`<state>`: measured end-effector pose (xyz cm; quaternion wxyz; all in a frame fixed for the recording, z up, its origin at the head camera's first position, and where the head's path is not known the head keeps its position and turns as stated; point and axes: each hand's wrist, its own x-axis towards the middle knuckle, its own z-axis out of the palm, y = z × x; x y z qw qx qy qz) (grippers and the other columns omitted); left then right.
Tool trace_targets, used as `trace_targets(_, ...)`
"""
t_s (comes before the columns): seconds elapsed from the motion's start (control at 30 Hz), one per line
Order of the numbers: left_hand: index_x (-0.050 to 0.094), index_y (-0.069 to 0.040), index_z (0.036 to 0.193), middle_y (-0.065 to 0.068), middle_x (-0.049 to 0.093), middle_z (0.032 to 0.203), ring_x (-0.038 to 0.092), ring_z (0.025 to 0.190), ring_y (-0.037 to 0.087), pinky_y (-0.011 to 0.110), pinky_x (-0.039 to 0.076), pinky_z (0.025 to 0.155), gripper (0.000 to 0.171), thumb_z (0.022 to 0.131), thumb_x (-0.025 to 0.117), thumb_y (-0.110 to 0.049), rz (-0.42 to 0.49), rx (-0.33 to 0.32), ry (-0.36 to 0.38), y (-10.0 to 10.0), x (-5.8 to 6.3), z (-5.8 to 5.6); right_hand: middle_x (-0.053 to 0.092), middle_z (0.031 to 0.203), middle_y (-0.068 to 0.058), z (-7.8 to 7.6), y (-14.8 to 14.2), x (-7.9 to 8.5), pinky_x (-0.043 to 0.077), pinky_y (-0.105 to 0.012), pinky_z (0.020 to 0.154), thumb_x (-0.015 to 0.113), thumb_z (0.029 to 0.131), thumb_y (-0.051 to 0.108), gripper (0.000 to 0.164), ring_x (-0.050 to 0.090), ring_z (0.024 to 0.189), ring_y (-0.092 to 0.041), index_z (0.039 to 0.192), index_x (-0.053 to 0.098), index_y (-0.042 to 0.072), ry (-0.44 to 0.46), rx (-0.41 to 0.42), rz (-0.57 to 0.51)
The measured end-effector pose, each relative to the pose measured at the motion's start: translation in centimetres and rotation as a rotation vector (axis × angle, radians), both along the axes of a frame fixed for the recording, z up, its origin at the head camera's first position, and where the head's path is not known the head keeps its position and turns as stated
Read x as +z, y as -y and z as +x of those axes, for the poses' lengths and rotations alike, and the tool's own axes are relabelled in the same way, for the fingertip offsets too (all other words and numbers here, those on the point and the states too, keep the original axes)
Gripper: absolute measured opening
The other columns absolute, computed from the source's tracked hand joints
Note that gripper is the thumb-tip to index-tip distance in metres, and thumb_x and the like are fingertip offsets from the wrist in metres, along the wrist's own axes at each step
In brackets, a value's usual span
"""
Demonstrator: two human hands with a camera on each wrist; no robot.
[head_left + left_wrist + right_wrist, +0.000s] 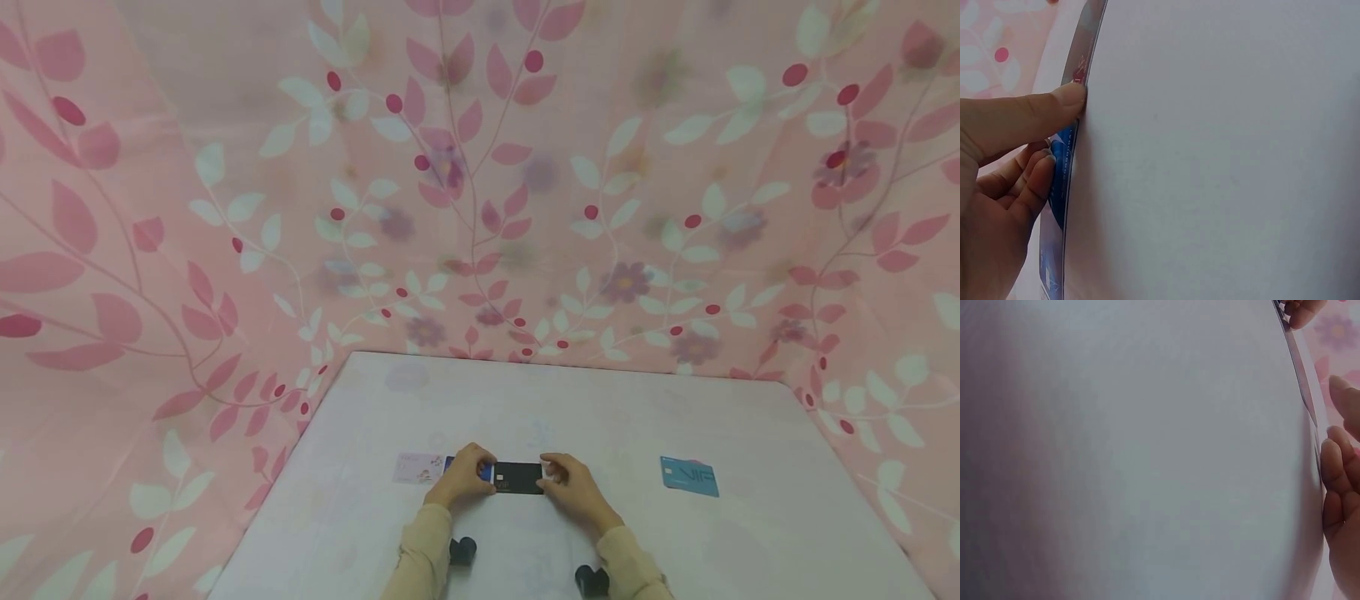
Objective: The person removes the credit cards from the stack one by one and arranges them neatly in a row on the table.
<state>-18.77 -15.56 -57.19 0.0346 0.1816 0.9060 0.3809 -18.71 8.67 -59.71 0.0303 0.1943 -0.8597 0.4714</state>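
A black card (517, 478) with a small chip lies flat on the white table between the two hands. My left hand (467, 477) pinches its left end, thumb at the near corner and index finger at the far one. In the left wrist view the left thumb (1071, 95) sits on the card's edge, the other fingers curled behind. My right hand (573, 486) is at the black card's right end; in the right wrist view its thumb and fingers (1333, 459) stand apart beside the card edge. A blue card (486, 472) is partly hidden behind the left hand.
A pale pink card (417, 468) lies left of the blue one. Off to the right a light blue VIP card (688, 477) covers something pink. Dark wrist cameras sit under both sleeves, and a floral curtain (480, 208) surrounds the white table (525, 417).
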Motion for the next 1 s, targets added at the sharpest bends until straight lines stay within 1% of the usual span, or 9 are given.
trace_targets(0.13, 0.064, 0.004, 0.103, 0.009, 0.054, 0.092, 0.051, 0.083, 0.020, 0.028, 0.045, 0.075, 0.044, 0.063, 0.081, -0.003, -0.005, 0.011, 0.005, -0.1, 0.0, 0.1, 0.060, 0.083, -0.002, 0.0, -0.1, 0.2, 0.048, -0.023, 0.064, 0.076, 0.074, 0.002, 0.032, 0.054, 0.070, -0.007, 0.104, 0.065, -0.003, -0.051, -0.029, -0.063)
trace_targets(0.23, 0.064, 0.003, 0.105, 0.008, 0.054, 0.092, 0.050, 0.083, 0.018, 0.028, 0.044, 0.074, 0.045, 0.063, 0.081, -0.005, -0.008, 0.030, 0.002, -0.3, 0.1, 0.2, 0.060, 0.082, -0.005, 0.2, -0.2, 0.6, 0.050, -0.025, 0.064, 0.076, 0.073, 0.000, 0.032, 0.056, 0.069, -0.012, 0.103, 0.065, -0.005, -0.069, -0.033, -0.084)
trace_targets(0.3, 0.064, 0.002, 0.105, 0.007, 0.054, 0.093, 0.049, 0.082, 0.017, 0.027, 0.045, 0.073, 0.045, 0.065, 0.081, -0.007, -0.012, 0.039, -0.021, -0.5, 0.1, 0.3, 0.060, 0.081, -0.007, 0.4, -0.4, 0.8, 0.050, -0.026, 0.064, 0.076, 0.073, -0.002, 0.032, 0.058, 0.068, -0.016, 0.102, 0.065, -0.007, -0.093, -0.033, -0.093)
trace_targets(0.4, 0.063, 0.002, 0.106, 0.008, 0.055, 0.093, 0.050, 0.080, 0.016, 0.027, 0.045, 0.072, 0.044, 0.067, 0.082, -0.010, -0.003, 0.045, -0.069, -1.0, 0.3, 0.3, 0.061, 0.079, -0.009, 0.7, -0.6, 0.9, 0.051, -0.028, 0.062, 0.075, 0.072, -0.004, 0.030, 0.058, 0.067, -0.018, 0.100, 0.065, -0.008, -0.162, -0.034, -0.101)
trace_targets(0.47, 0.063, 0.003, 0.106, 0.009, 0.058, 0.093, 0.052, 0.081, 0.018, 0.028, 0.047, 0.072, 0.044, 0.068, 0.081, -0.012, 0.007, 0.044, -0.090, -1.2, 0.5, 0.3, 0.062, 0.078, -0.010, 0.7, -0.8, 0.9, 0.051, -0.029, 0.061, 0.075, 0.071, -0.005, 0.029, 0.058, 0.066, -0.016, 0.098, 0.065, -0.008, -0.192, -0.037, -0.098)
trace_targets(0.57, 0.063, 0.003, 0.106, 0.011, 0.062, 0.095, 0.057, 0.084, 0.022, 0.030, 0.049, 0.075, 0.044, 0.070, 0.081, -0.015, 0.036, 0.051, -0.092, -1.7, 0.9, 0.3, 0.065, 0.078, -0.009, 0.9, -1.1, 1.1, 0.052, -0.028, 0.061, 0.075, 0.072, -0.003, 0.026, 0.059, 0.067, -0.013, 0.096, 0.066, -0.008, -0.209, -0.044, -0.083)
trace_targets(0.73, 0.064, 0.004, 0.106, 0.013, 0.066, 0.100, 0.063, 0.089, 0.025, 0.031, 0.052, 0.079, 0.043, 0.072, 0.081, -0.018, 0.093, 0.038, -0.104, -2.7, 1.3, 0.1, 0.068, 0.082, -0.007, 1.0, -1.7, 1.4, 0.053, -0.027, 0.065, 0.075, 0.074, 0.002, 0.025, 0.062, 0.070, -0.013, 0.096, 0.067, -0.007, -0.177, -0.076, -0.045)
trace_targets(0.87, 0.064, 0.006, 0.105, 0.015, 0.068, 0.100, 0.066, 0.089, 0.025, 0.030, 0.053, 0.080, 0.045, 0.072, 0.081, -0.018, 0.140, 0.006, -0.098, -3.5, 1.3, -0.1, 0.069, 0.088, -0.009, 1.1, -2.0, 1.8, 0.054, -0.031, 0.072, 0.075, 0.076, 0.006, 0.028, 0.066, 0.078, -0.021, 0.100, 0.067, -0.006, -0.103, -0.089, -0.038)
trace_targets(1.0, 0.065, 0.007, 0.106, 0.016, 0.069, 0.100, 0.067, 0.091, 0.026, 0.030, 0.053, 0.081, 0.047, 0.071, 0.082, -0.020, 0.165, -0.012, -0.076, -4.5, 1.2, -0.3, 0.069, 0.096, -0.015, 1.4, -2.7, 2.5, 0.053, -0.037, 0.079, 0.075, 0.078, 0.012, 0.035, 0.066, 0.088, -0.029, 0.105, 0.066, -0.007, -0.022, -0.072, -0.026)
